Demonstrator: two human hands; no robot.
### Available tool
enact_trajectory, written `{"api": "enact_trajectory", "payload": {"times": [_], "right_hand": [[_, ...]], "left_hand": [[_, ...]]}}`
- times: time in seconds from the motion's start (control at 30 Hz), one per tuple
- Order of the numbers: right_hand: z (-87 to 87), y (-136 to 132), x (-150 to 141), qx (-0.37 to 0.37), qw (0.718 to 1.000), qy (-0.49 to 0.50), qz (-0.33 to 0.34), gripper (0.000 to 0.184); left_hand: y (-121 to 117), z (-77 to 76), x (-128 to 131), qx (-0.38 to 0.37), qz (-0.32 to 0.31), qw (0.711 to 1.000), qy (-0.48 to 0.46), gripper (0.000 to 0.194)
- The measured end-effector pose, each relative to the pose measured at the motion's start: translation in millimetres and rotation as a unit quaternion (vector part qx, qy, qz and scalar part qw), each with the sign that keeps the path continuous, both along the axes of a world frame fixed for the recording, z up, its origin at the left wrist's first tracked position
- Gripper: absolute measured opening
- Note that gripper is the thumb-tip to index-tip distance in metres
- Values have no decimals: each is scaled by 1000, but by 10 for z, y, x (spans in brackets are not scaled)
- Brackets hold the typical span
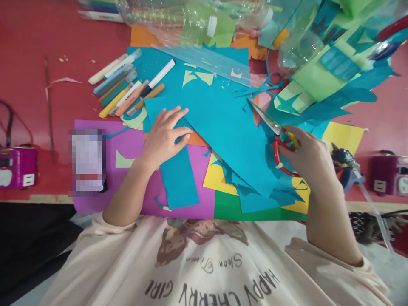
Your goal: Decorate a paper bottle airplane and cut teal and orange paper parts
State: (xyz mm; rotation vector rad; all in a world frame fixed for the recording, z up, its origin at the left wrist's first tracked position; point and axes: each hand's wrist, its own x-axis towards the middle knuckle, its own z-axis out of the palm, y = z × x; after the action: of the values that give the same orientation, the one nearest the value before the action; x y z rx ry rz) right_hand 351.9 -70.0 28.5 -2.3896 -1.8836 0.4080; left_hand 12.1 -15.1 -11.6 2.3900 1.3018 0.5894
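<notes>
My right hand (307, 155) is closed round the handles of a pair of scissors (270, 123) with red and yellow grips. The blades point up and left over blue paper (219, 110). My left hand (167, 136) lies with fingers apart on a narrow blue paper strip (181, 182), beside the large blue sheet. A second pair of scissors (274, 83), with blue and red handles, rests beyond the blades. Small pale green paper scraps (197, 78) are on the blue sheet.
Several markers (117, 85) lie at the upper left. A phone (87, 161) rests on purple paper (111, 199). Clear plastic bottles (197, 21) stand across the back, with green and blue cut paper (318, 76) piled at the right. Purple boxes (19, 165) sit near both sides.
</notes>
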Motion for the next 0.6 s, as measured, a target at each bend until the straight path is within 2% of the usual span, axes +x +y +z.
{"api": "enact_trajectory", "payload": {"times": [0.17, 0.33, 0.6], "right_hand": [[-121, -32, 28, 41, 999, -3, 17, 45], [-155, -35, 64, 37, 999, 7, 25, 45], [-85, 24, 30, 40, 998, 36, 28, 48]], "left_hand": [[-8, 45, 20, -21, -31, 999, 3, 24], [-26, 57, 74, -42, -75, 996, -22, 29], [-63, 108, -30, 58, -42, 993, -96, 18]]}}
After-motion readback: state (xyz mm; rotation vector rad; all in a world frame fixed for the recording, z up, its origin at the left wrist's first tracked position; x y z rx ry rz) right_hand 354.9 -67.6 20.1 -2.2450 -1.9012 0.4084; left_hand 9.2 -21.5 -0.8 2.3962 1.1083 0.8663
